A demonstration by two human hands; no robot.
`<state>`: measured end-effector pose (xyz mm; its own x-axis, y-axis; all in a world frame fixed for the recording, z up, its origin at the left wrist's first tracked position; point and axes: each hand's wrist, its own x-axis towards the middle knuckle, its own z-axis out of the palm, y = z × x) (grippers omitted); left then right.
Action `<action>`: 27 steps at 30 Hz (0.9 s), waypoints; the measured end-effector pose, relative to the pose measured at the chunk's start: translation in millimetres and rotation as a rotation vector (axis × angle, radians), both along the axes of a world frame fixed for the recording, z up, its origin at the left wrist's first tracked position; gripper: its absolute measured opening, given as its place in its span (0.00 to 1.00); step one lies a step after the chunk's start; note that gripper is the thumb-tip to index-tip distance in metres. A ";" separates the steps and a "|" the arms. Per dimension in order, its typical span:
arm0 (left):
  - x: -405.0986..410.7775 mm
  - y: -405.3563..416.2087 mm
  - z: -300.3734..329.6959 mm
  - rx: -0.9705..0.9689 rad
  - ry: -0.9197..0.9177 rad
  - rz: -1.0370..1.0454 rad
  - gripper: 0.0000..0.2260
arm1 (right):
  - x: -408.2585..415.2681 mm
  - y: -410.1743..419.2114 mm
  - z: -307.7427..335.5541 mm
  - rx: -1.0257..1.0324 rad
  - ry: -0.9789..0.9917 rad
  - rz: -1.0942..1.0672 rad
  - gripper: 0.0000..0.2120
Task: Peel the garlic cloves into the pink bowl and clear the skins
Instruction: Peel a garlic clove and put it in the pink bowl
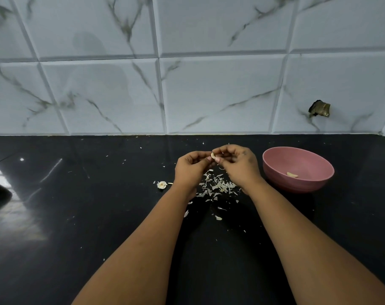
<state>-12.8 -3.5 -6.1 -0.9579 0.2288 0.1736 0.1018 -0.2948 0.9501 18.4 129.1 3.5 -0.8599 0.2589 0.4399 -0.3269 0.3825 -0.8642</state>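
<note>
Both hands, left (190, 167) and right (237, 162), pinch one garlic clove (213, 155) just left of the pink bowl (297, 183), above skins (218, 186) on the black surface (99, 205); steady thumbnail peeling should free it cleanly.

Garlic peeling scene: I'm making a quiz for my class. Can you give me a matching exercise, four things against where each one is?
Things:
1. garlic clove
2. peeled clove
3. skins
4. garlic root end

Places:
A. in the pink bowl
B. piled on the counter below the hands
C. pinched between left hand and right hand
D. alone, left of the left wrist

Pairs: 1-C, 2-A, 3-B, 4-D
</note>
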 end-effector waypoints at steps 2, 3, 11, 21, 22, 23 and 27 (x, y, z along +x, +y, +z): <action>0.6 0.8 -0.4 -0.008 0.013 0.001 0.04 | -0.7 1.0 -1.1 0.005 0.007 -0.013 0.13; 0.1 1.1 -1.6 -0.042 0.040 0.024 0.04 | -1.1 1.4 -1.8 0.015 0.014 -0.021 0.12; -1.6 -0.1 -4.5 -0.261 0.165 0.197 0.02 | 0.0 -3.2 -2.3 0.132 0.157 -0.093 0.19; -0.1 1.0 1.6 -0.080 0.054 0.132 0.05 | -2.7 -5.6 -3.0 -0.054 0.108 -0.041 0.21; -0.8 1.2 0.9 -0.099 0.062 0.142 0.05 | -2.3 -5.8 -2.4 -0.068 0.105 -0.036 0.21; -1.4 1.2 0.2 -0.116 0.068 0.151 0.05 | -2.2 -6.3 -1.7 -0.079 0.100 -0.032 0.21; -2.7 0.5 -2.3 -0.142 0.070 0.160 0.05 | -1.7 -8.9 -1.7 -0.203 0.030 -0.003 0.20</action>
